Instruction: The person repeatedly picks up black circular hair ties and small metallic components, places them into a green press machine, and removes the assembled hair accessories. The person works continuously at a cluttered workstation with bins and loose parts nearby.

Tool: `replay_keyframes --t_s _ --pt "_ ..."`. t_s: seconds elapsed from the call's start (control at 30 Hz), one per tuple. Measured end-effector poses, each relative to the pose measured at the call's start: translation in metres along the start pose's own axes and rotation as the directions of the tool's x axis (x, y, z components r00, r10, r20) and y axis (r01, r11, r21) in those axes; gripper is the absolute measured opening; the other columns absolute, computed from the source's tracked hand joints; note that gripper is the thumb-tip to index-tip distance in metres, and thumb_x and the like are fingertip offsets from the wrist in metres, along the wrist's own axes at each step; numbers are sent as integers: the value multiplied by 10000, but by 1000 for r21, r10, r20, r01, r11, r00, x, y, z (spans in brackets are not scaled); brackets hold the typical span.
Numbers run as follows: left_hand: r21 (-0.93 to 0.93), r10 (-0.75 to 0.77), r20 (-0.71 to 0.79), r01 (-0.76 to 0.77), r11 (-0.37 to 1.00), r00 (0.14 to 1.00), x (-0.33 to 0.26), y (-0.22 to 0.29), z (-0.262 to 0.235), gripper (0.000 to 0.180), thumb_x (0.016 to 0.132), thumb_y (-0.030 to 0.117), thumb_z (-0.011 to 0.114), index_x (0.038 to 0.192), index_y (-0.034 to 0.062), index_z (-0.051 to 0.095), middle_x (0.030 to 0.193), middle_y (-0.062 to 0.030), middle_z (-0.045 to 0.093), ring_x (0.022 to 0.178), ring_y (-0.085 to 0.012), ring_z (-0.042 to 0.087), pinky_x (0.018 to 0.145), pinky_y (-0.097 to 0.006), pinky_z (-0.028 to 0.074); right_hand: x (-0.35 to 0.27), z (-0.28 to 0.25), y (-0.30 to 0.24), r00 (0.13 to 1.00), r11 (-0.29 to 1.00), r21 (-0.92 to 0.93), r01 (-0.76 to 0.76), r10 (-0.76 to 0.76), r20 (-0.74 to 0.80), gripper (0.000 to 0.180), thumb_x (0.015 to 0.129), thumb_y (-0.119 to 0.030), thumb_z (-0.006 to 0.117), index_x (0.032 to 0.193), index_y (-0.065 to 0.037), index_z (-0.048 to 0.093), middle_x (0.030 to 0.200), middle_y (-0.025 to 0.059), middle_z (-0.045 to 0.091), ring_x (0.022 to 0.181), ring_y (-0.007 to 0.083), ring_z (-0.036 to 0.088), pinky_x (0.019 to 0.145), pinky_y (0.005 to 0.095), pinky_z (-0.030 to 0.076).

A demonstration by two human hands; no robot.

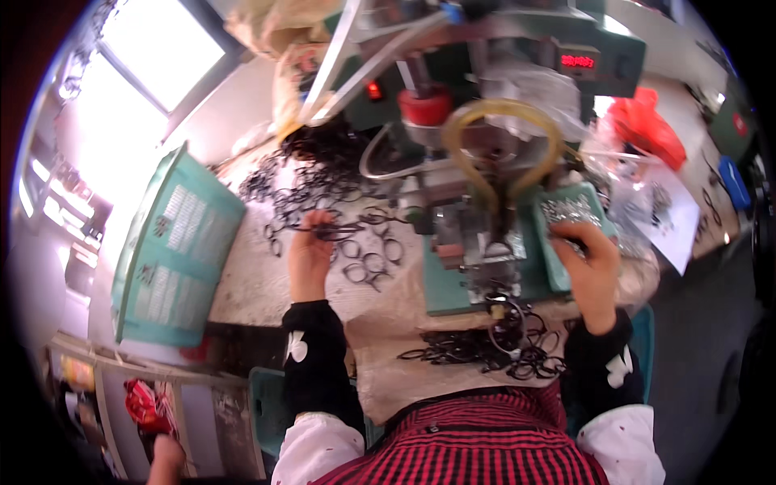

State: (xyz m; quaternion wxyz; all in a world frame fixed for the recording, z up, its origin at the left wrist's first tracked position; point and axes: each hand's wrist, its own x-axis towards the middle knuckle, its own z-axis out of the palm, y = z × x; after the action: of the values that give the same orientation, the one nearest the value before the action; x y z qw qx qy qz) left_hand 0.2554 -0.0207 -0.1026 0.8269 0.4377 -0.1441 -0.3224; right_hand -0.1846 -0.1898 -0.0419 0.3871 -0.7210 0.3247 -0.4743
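My left hand (310, 257) is closed on a black looped piece (343, 229), held over the worktable left of the machine. Beneath and beyond it lie several more thin black loops (372, 260), heaped denser toward the back. My right hand (588, 263) reaches over a green tray (556, 260) of small shiny metal parts (572, 208). Its thumb and fingers are bent together near the parts; whatever sits between them is too small to make out. Between my hands stands a green bench machine (453, 279) with a metal fixture (495, 275) and a yellowish curved hose (465, 121).
Black loops (461, 347) pile on the brown-covered ledge before me. A teal crate (174, 250) stands tilted at the left. Red plastic bag (647, 129) and white paper (675, 214) lie back right. At the lower left, another person's hand (167, 457) is near a shelf (194, 396).
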Motion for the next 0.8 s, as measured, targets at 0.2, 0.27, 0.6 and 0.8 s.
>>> replay_keyframes --t_s 0.2,0.27,0.6,0.8 --pt "-347 308 105 -256 902 945 4 -37 9 322 1080 252 527 1289 12 574 1295 -81 654 1218 -234 609 1100 -396 498 15 46 -6 990 933 334 -134 141 3 455 833 38 718 1272 32 599 947 54 699 902 132 659 850 279 513" --pt "-464 365 296 -201 863 883 11 -35 10 342 1105 217 452 1338 -14 549 1335 -108 634 1278 -245 578 1118 -384 488 12 51 -13 970 865 450 -220 241 11 455 840 44 711 1278 39 588 937 52 696 899 111 650 848 273 509" --pt "-552 469 346 -227 802 813 84 2 46 312 1101 140 396 1301 -14 579 1329 -152 650 1257 -273 611 1108 -449 516 7 57 -46 969 781 580 -232 234 72 499 858 38 686 1334 46 538 1037 83 734 978 132 663 890 277 496" --pt "-389 459 142 -377 840 877 104 35 82 314 1084 214 508 1294 -5 585 1317 -129 657 1247 -272 618 1106 -434 516 -2 17 -14 999 999 -25 27 -28 -36 314 832 1 700 1146 3 682 1060 96 737 1045 223 680 918 333 508"
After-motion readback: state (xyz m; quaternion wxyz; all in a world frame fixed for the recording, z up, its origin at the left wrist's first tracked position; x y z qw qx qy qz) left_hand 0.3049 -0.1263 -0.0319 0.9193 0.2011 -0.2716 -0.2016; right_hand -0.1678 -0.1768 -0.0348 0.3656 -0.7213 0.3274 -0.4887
